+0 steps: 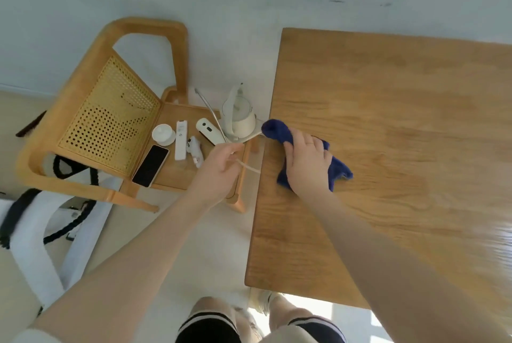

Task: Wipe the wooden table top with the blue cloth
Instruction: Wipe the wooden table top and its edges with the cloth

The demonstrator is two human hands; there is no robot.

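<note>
Blue cloth lay bunched under the right hand, fingers curled on it at the desk edge, where flattening would likely wipe better; left hand pinched a cord.

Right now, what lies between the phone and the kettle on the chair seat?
In the head view, between the phone and the kettle lie a white remote, a small white gadget and a white oval device, all on the chair seat.
</note>
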